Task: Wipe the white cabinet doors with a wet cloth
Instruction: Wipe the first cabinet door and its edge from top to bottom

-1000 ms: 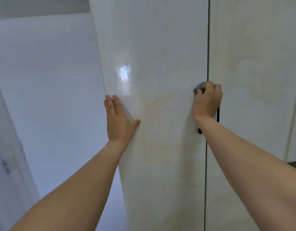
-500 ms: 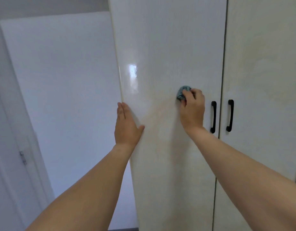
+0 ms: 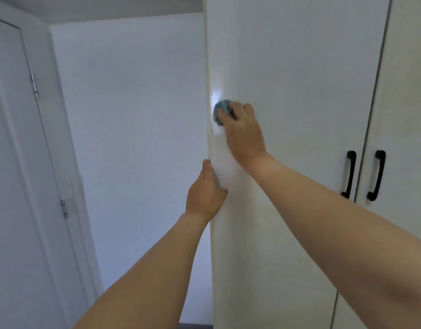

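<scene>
Left grip (image 3: 206, 193) flat, right grip (image 3: 242, 131) curled, arms outstretched.

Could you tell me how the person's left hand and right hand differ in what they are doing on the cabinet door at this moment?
The left hand lies flat with straight fingers at the left edge of the cabinet door and holds nothing; the right hand has curled fingers pressing a bunched blue cloth to the door. The left hand sits lower, the right hand higher. Both touch the same door near its left edge.
</scene>
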### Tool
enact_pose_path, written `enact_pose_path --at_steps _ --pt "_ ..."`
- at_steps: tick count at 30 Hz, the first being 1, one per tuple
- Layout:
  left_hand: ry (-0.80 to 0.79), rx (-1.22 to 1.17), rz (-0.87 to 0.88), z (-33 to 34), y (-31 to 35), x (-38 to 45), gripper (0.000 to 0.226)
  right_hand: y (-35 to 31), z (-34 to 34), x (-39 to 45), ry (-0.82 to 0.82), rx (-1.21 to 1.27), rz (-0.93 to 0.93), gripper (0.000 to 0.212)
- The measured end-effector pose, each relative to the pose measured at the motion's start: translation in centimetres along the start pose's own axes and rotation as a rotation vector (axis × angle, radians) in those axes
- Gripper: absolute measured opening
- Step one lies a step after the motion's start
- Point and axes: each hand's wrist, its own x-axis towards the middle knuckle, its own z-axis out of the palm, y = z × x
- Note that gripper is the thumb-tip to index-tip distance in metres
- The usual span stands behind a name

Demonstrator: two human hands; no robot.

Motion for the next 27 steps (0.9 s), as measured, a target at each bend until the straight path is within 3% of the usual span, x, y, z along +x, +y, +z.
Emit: enact_pose_path --at_steps 3,6,9,13,15,17,20,23,27 --pt "0.029 0.010 -0.018 0.9 -1.1 -0.6 0.088 -1.4 0.5 -6.7 -0.096 0.029 -0.331 0.027" --pt "0.025 0.011 -0.037 2.1 -1.9 -1.4 0.083 -0.7 1.1 -9.6 -0.181 0.023 -0.430 0.027" --pt "0.047 -0.001 -0.037 2.6 -1.4 -1.6 0.091 1.4 0.4 -8.8 -0.110 0.006 -0.294 0.027" --pt "0.125 0.045 -0.001 2.9 1.5 -1.3 0.116 5.9 -2.8 -11.0 0.110 0.006 0.304 0.024" --pt "0.180 0.067 0.001 3.2 3.1 -1.2 0.122 5.1 -3.2 -11.8 0.151 0.020 0.464 0.024" --pt "0.232 0.088 0.008 3.9 4.5 -1.2 0.123 3.4 -2.9 -11.9 0.055 0.035 0.358 0.028" --pt "0.261 0.124 0.002 4.7 6.4 -1.0 0.124 4.5 -3.8 -11.2 -0.085 0.009 0.008 0.026" --pt "0.230 0.190 -0.010 5.3 8.3 -1.0 0.130 9.7 -6.7 -9.8 -0.041 -0.026 0.218 0.028" --pt "0.232 0.196 0.063 6.5 11.9 -0.2 0.129 16.9 -11.5 -7.6 0.029 -0.112 0.360 0.025"
